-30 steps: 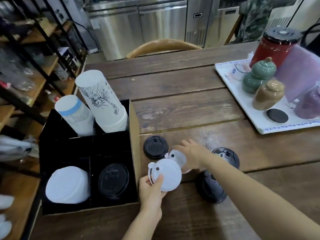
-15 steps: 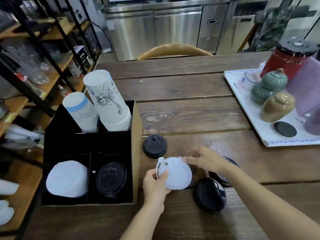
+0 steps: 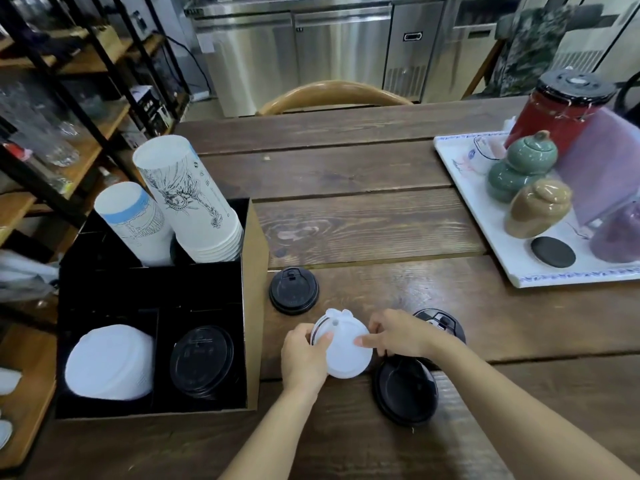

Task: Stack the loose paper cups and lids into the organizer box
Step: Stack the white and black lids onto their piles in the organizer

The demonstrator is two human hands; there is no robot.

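Observation:
Both hands hold white lids point(image 3: 346, 348) just above the table, right of the organizer box point(image 3: 255, 271). My left hand point(image 3: 303, 358) grips their left edge, and my right hand point(image 3: 394, 332) pinches the right edge. Three black lids lie loose: one point(image 3: 293, 285) beside the box, one point(image 3: 446, 323) partly hidden behind my right hand, one point(image 3: 405, 393) under my right wrist. In the box, two stacks of upturned paper cups point(image 3: 194, 202) point(image 3: 135, 223) fill the back compartments. White lids point(image 3: 110, 362) and black lids point(image 3: 202, 362) fill the front ones.
A white tray point(image 3: 519, 271) at the table's right holds ceramic jars, a red canister and purple containers. A wooden chair back point(image 3: 332, 93) stands at the far side. Shelving with glassware point(image 3: 52, 140) runs along the left, close to the box.
My right hand has come onto the white lids held by my left hand, so both hands now grip them. The view has shifted slightly.

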